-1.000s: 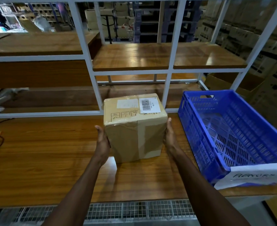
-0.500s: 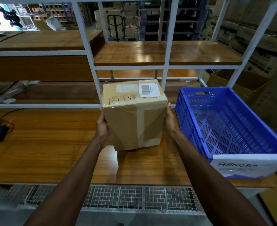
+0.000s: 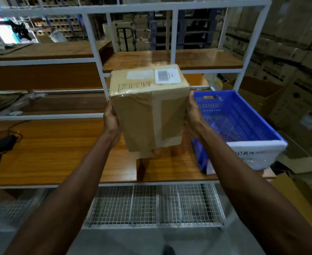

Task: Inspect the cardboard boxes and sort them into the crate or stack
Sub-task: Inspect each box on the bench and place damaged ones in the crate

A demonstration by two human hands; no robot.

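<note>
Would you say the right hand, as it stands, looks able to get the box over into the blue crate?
Probably yes. The right hand holds the cardboard box clear above the table, with the left hand on the other side. The blue crate stands right beside it, open-topped, and looks empty.

White-framed wooden shelving [image 3: 171, 59], stacked cartons [image 3: 287, 43]
</note>
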